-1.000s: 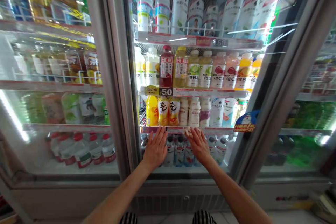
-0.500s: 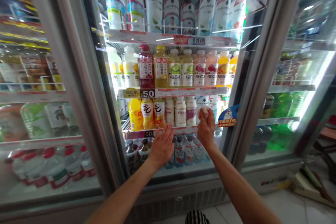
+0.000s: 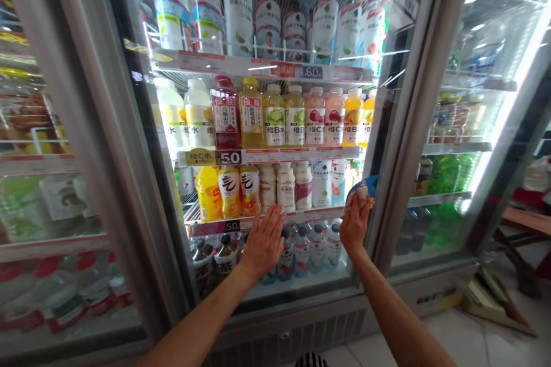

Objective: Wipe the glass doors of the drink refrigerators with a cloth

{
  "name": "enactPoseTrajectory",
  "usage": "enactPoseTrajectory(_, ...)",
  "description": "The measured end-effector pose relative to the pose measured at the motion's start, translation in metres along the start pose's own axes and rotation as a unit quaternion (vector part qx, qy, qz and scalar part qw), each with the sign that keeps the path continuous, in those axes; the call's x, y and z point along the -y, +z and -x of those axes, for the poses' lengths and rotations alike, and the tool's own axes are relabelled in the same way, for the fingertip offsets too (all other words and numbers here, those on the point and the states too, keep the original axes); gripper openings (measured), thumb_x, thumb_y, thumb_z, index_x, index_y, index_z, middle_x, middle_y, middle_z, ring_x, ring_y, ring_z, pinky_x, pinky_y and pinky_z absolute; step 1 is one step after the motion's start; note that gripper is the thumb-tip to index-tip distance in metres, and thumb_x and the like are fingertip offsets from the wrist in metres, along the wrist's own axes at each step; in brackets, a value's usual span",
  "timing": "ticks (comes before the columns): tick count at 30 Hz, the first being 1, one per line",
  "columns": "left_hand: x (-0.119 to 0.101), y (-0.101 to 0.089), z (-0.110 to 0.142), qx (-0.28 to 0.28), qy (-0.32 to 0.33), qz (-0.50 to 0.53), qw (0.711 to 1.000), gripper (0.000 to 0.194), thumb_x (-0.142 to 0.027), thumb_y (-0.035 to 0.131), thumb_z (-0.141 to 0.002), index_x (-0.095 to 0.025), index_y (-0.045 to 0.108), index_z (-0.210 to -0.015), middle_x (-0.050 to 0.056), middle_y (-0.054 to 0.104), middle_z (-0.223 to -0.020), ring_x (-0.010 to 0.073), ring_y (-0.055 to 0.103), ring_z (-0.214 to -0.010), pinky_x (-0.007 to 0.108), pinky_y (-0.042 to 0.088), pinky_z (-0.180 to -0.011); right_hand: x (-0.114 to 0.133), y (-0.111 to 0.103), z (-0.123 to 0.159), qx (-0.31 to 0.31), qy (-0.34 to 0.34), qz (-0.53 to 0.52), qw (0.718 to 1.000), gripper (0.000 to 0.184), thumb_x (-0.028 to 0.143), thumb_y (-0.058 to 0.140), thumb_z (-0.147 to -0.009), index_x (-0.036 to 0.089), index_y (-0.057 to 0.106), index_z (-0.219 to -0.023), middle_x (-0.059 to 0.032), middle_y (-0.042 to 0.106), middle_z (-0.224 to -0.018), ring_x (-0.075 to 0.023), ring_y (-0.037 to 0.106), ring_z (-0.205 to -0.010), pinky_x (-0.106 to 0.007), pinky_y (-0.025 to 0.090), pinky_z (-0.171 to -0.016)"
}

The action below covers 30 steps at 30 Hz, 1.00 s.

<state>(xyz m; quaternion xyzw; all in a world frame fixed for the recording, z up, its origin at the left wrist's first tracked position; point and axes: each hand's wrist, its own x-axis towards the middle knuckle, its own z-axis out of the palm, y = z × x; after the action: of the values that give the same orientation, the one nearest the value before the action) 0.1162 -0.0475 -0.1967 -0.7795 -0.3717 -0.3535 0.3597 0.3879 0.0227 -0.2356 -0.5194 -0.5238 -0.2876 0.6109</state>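
Note:
My left hand (image 3: 263, 239) lies flat and open against the glass door (image 3: 267, 275) of a drinks cooler, fingers stretched up toward the lower shelf of yellow and white bottles (image 3: 252, 190). My right hand (image 3: 355, 219) is pressed to the same glass near its right edge, fingers closed on a small pale wad, perhaps a cloth (image 3: 360, 190), over a blue sticker (image 3: 365, 183). Small water bottles (image 3: 310, 243) stand behind the glass between my hands.
The cooler's shelves hold rows of juice bottles (image 3: 297, 116) and tall white bottles (image 3: 258, 17) with price tags. More glass doors flank it left (image 3: 51, 183) and right (image 3: 456, 183). Flattened cardboard (image 3: 491, 298) lies on the tiled floor at the right.
My right hand has slid up and to the right along the glass, from beside the left hand to the door's right edge, closing on the pale wad. The left hand stayed flat on the glass.

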Motion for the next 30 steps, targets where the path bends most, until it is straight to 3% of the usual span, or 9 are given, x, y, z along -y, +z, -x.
enactPoseTrajectory(4,0.005,0.003,0.004,0.014,0.001,0.005,1.0,0.06,-0.027,0.049,-0.081,-0.012,0.03,-0.137,0.012,0.037,-0.141,0.0235,0.02,-0.137,0.045,0.017,-0.111,-0.016,-0.006,0.024,0.027,0.06,0.01,0.998,0.052,0.022,0.033,-0.088,0.016,0.03,-0.139,-0.0156,0.016,-0.15,-0.0283,0.018,-0.137,-0.053,0.031,-0.104)
enactPoseTrajectory(10,0.012,0.004,-0.007,-0.001,-0.013,0.018,1.0,0.066,-0.024,0.048,-0.082,-0.014,0.019,-0.141,0.013,0.034,-0.143,0.024,0.018,-0.137,0.048,0.019,-0.11,-0.023,-0.003,-0.033,-0.017,0.153,0.002,0.988,0.054,0.025,0.03,-0.087,0.013,0.027,-0.14,-0.0145,0.009,-0.151,-0.0272,0.012,-0.138,-0.05,0.023,-0.11)
enactPoseTrajectory(15,0.014,0.004,-0.003,0.001,-0.013,0.022,1.0,0.067,-0.025,0.049,-0.082,-0.015,0.018,-0.141,0.013,0.036,-0.142,0.0234,0.019,-0.137,0.047,0.02,-0.11,-0.024,-0.01,0.047,0.042,0.174,-0.001,0.984,0.055,0.026,0.031,-0.086,0.011,0.031,-0.139,-0.018,0.016,-0.149,-0.0307,0.018,-0.137,-0.054,0.029,-0.105)
enactPoseTrajectory(17,0.016,0.003,-0.003,-0.003,-0.009,0.023,1.0,0.067,-0.026,0.05,-0.082,-0.015,0.019,-0.141,0.012,0.037,-0.141,0.0235,0.019,-0.137,0.047,0.019,-0.111,-0.028,-0.011,0.054,0.056,0.176,0.004,0.983,0.056,0.026,0.032,-0.085,0.01,0.03,-0.139,-0.0181,0.013,-0.15,-0.0307,0.016,-0.137,-0.054,0.029,-0.105)
enactPoseTrajectory(20,0.019,0.003,-0.008,-0.022,-0.006,0.019,1.0,0.067,-0.023,0.049,-0.082,-0.014,0.018,-0.141,0.013,0.039,-0.14,0.0228,0.02,-0.137,0.046,0.019,-0.111,-0.024,-0.006,0.002,0.008,0.137,0.0,0.991,0.055,0.022,0.031,-0.085,0.009,0.03,-0.139,-0.0169,0.012,-0.15,-0.0293,0.013,-0.138,-0.052,0.026,-0.108)
enactPoseTrajectory(23,0.021,0.003,-0.016,-0.041,-0.007,0.011,0.999,0.068,-0.019,0.047,-0.082,-0.014,0.015,-0.142,0.014,0.04,-0.139,0.022,0.019,-0.137,0.045,0.02,-0.111,0.003,0.006,-0.055,-0.047,0.099,-0.008,0.994,0.053,0.019,0.03,-0.086,0.013,0.032,-0.138,-0.0133,0.012,-0.151,-0.0281,0.014,-0.138,-0.052,0.024,-0.109)
enactPoseTrajectory(25,0.022,0.003,-0.018,-0.049,-0.006,0.009,0.999,0.07,-0.018,0.047,-0.082,-0.015,0.012,-0.143,0.014,0.039,-0.139,0.0215,0.018,-0.137,0.045,0.018,-0.111,0.027,0.013,-0.059,-0.05,0.033,-0.026,0.998,0.052,0.017,0.03,-0.087,0.018,0.032,-0.139,-0.0103,0.012,-0.151,-0.0281,0.015,-0.138,-0.052,0.025,-0.109)
enactPoseTrajectory(28,0.026,0.002,-0.017,-0.052,-0.009,0.01,0.999,0.072,-0.019,0.047,-0.082,-0.017,0.01,-0.143,0.013,0.037,-0.141,0.0213,0.019,-0.137,0.045,0.017,-0.112,0.05,0.017,-0.035,0.002,-0.121,-0.067,0.99,0.055,0.011,0.034,-0.085,0.028,0.034,-0.137,-0.0052,0.017,-0.15,-0.0274,0.019,-0.137,-0.053,0.028,-0.107)
enactPoseTrajectory(30,0.031,-0.001,-0.016,-0.057,-0.02,0.009,0.998,0.073,-0.02,0.048,-0.082,-0.017,0.009,-0.143,0.013,0.036,-0.142,0.0222,0.019,-0.137,0.047,0.018,-0.111,0.05,0.014,-0.028,0.03,-0.148,-0.069,0.986,0.056,0.01,0.036,-0.084,0.031,0.035,-0.136,-0.0039,0.021,-0.149,-0.0259,0.024,-0.136,-0.052,0.03,-0.107)
